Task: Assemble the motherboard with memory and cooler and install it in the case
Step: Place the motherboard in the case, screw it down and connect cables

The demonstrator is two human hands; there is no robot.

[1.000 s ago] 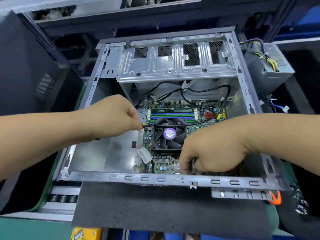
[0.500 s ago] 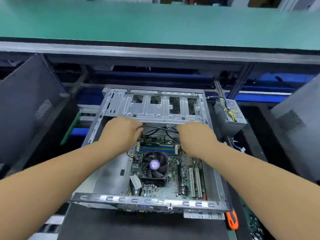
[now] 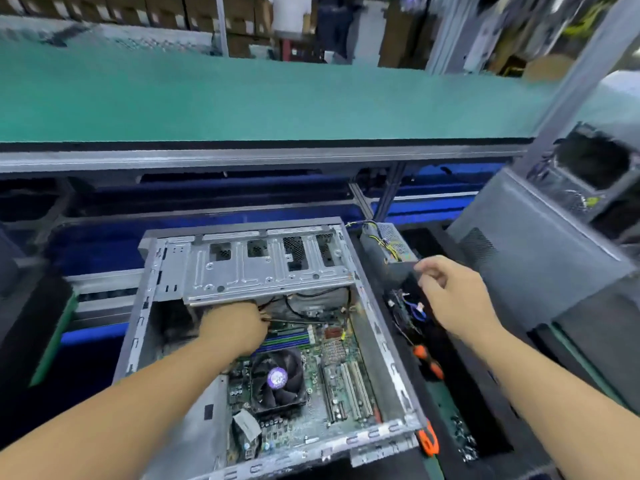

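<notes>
Head view: half a second ago both hands were at the far edge of the board, just under the drive cage. Now the right hand point(image 3: 457, 299) has left the case point(image 3: 388, 344) and hangs over the black tray beside it, its fingers point(image 3: 429, 270) loosely curled and holding nothing. Just beyond those fingers lies the power supply point(image 3: 389, 242); under the wrist are loose cables and an orange-handled tool point(image 3: 427, 362). The left hand point(image 3: 235, 329) has stayed inside, at the cables point(image 3: 298, 315) by the memory point(image 3: 291, 339).

That suggests the board point(image 3: 332, 382), seated in the case with cooler point(image 3: 277, 377) and memory fitted, is in, and the right hand is going for a next part, likely the supply.

The left fingers are hidden behind the hand, so I cannot tell whether they grip a cable. The frame is smeared by motion; the tray's small parts cannot be made out.
</notes>
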